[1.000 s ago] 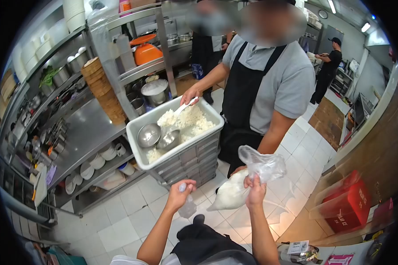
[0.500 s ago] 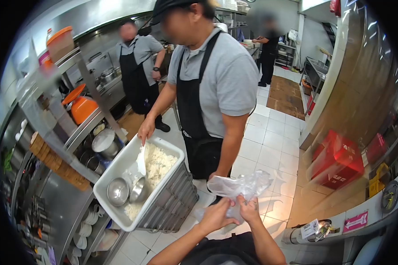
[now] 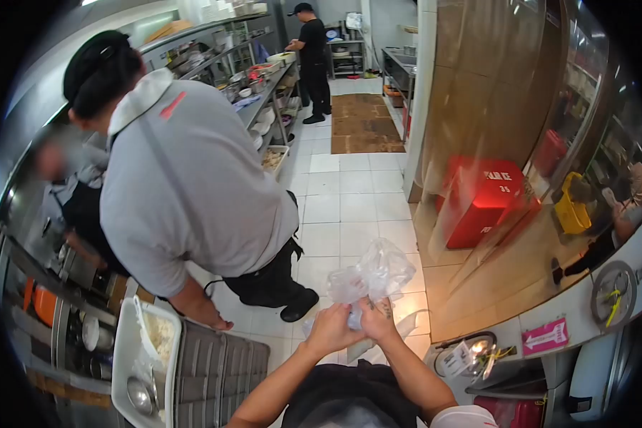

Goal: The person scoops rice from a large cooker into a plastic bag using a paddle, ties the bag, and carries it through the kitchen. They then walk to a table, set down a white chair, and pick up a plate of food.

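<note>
Left hand (image 3: 334, 328), right hand (image 3: 378, 319) closed round bag (image 3: 379, 269) (translucent).

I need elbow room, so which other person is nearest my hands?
The grey-shirted person, with a red mark on the upper back, leaning beside the white tub. The distant black-clad person and everyone else are farther from your hands.

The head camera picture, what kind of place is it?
Probably a restaurant's kitchen: there is a big white tub holding what looks like rice, a metal shelf crowded with dishes, and a black apron on the person wearing the camera.
</note>
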Available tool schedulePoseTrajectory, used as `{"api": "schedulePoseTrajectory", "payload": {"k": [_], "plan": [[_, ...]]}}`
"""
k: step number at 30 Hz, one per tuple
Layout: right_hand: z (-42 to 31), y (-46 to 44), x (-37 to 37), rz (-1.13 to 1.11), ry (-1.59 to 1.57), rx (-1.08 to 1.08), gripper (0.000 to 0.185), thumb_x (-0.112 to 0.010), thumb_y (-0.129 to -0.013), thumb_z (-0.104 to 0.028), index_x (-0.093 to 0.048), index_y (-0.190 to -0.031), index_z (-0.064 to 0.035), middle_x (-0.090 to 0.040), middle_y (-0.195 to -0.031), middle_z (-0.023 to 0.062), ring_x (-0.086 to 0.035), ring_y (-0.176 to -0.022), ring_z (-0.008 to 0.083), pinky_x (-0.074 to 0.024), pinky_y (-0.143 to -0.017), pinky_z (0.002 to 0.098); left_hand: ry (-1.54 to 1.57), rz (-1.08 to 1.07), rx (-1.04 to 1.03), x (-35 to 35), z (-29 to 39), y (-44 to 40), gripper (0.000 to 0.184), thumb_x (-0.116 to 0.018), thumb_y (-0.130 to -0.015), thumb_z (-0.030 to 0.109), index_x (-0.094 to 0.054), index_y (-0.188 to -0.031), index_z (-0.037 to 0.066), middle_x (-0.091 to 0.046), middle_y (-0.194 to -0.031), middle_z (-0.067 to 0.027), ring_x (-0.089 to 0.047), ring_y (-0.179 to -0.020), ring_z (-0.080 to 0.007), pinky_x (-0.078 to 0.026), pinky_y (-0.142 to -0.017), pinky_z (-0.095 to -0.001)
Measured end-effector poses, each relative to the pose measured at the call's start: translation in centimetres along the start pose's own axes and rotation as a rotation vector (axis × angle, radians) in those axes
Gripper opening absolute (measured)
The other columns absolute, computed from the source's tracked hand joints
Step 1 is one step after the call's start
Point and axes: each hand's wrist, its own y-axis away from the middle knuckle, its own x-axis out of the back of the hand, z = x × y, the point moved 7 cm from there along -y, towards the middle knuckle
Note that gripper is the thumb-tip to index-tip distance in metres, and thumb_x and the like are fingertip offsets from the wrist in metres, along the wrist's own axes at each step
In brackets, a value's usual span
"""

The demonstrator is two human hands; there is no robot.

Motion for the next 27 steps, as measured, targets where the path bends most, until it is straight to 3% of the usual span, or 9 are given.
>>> {"api": "schedulePoseTrajectory", "payload": {"k": [5, 7, 8, 13, 15, 16, 19, 22, 27], "plan": [[2.8, -5.7, 5.0, -0.038, -0.09, -0.233, 0.023, -0.047, -0.086, -0.017, -0.055, -0.099, 0.0002, -0.058, -0.096, 0.0152, -0.055, -0.088, 0.0244, -0.0408, -0.08, 0.0337, 0.079, 0.035, -0.007, -4.4, -0.7, -7.3, 0.033, -0.065, -0.062, 0.027, -0.058, -0.076, -0.002, -0.058, -0.071, -0.0171, -0.058, -0.067, -0.0342, -0.046, -0.059, -0.0413], [2.0, -8.0, 7.0, -0.068, 0.181, 0.027, 0.022, -0.049, -0.083, -0.015, -0.056, -0.097, -0.0009, -0.058, -0.093, 0.0172, -0.055, -0.087, 0.0301, -0.0412, -0.079, 0.0364, 0.07, -0.146, 0.108, -5.7, -0.3, -10.5, 0.023, -0.061, -0.064, 0.02, -0.059, -0.077, 0.0, -0.058, -0.072, -0.0159, -0.058, -0.067, -0.0348, -0.046, -0.06, -0.0414], [2.0, -9.1, 7.8, -0.038, 0.259, 0.207, 0.019, -0.049, -0.08, -0.014, -0.057, -0.093, -0.0014, -0.058, -0.089, 0.0184, -0.054, -0.085, 0.0347, -0.0417, -0.078, 0.0387, 0.177, 0.074, 0.007, -5.8, -0.1, -12.1, 0.018, -0.059, -0.065, 0.015, -0.06, -0.079, 0.004, -0.058, -0.072, -0.016, -0.057, -0.068, -0.0349, -0.045, -0.06, -0.0414], [8.7, -13.7, 14.1, -0.004, 0.459, -0.169, 0.021, -0.051, -0.083, -0.017, -0.056, -0.097, -0.0018, -0.057, -0.093, 0.0154, -0.053, -0.09, 0.0275, -0.0415, -0.079, 0.0369, 0.221, -0.204, 0.013, -10.2, 1.2, -20.4, 0.02, -0.061, -0.07, 0.016, -0.059, -0.087, 0.006, -0.06, -0.085, -0.016, -0.057, -0.083, -0.0349, -0.045, -0.069, -0.0424], [12.0, -15.0, 18.0, 0.339, -0.103, -0.514, 0.025, -0.052, -0.085, -0.024, -0.056, -0.099, -0.0035, -0.058, -0.092, 0.0112, -0.053, -0.086, 0.0234, -0.0417, -0.077, 0.0348, 0.178, -0.384, 0.011, -12.6, 0.9, -24.4, 0.025, -0.063, -0.069, 0.018, -0.058, -0.091, 0.007, -0.061, -0.088, -0.0157, -0.057, -0.086, -0.0352, -0.045, -0.072, -0.0414], [11.2, -16.0, 19.7, 0.57, -0.047, -0.326, 0.024, -0.049, -0.088, -0.025, -0.051, -0.076, -0.0037, -0.047, -0.063, 0.0011, -0.046, -0.056, 0.0135, -0.04, -0.053, 0.0281, 0.247, -0.388, -0.167, -13.7, 1.0, -25.9, 0.032, -0.065, -0.069, 0.021, -0.057, -0.096, 0.007, -0.061, -0.089, -0.0158, -0.057, -0.087, -0.0349, -0.046, -0.074, -0.0398], [16.5, -18.3, 23.5, 0.658, -0.717, -0.356, 0.021, -0.051, -0.088, -0.026, -0.046, -0.077, -0.0079, -0.042, -0.06, -0.0017, -0.039, -0.051, 0.0087, -0.0332, -0.045, 0.0229, 0.305, -0.408, -0.321, -13.4, 3.1, -31.7, 0.04, -0.066, -0.071, 0.025, -0.056, -0.103, 0.003, -0.061, -0.098, -0.0174, -0.058, -0.092, -0.0329, -0.046, -0.08, -0.0358], [17.5, -20.1, 29.3, 0.798, -0.601, -0.389, 0.024, -0.052, -0.087, -0.029, -0.042, -0.075, -0.0115, -0.038, -0.059, -0.0042, -0.033, -0.049, 0.0053, -0.0282, -0.044, 0.0196, 0.483, -0.815, -0.032, -15.3, 4.7, -37.7, 0.034, -0.062, -0.076, 0.017, -0.057, -0.105, 0.0, -0.057, -0.107, -0.0195, -0.053, -0.105, -0.0231, -0.04, -0.088, -0.0309], [20.7, -24.4, 39.2, 0.885, -0.47, -0.299, 0.028, -0.05, -0.088, -0.033, -0.042, -0.072, -0.0126, -0.036, -0.057, -0.005, -0.032, -0.05, 0.0054, -0.0268, -0.046, 0.0209, 0.734, -0.686, -0.446, -23.0, 13.2, -47.7, 0.032, -0.059, -0.078, 0.011, -0.056, -0.107, -0.003, -0.06, -0.103, -0.0147, -0.055, -0.097, -0.0157, -0.04, -0.086, -0.0281]]}}
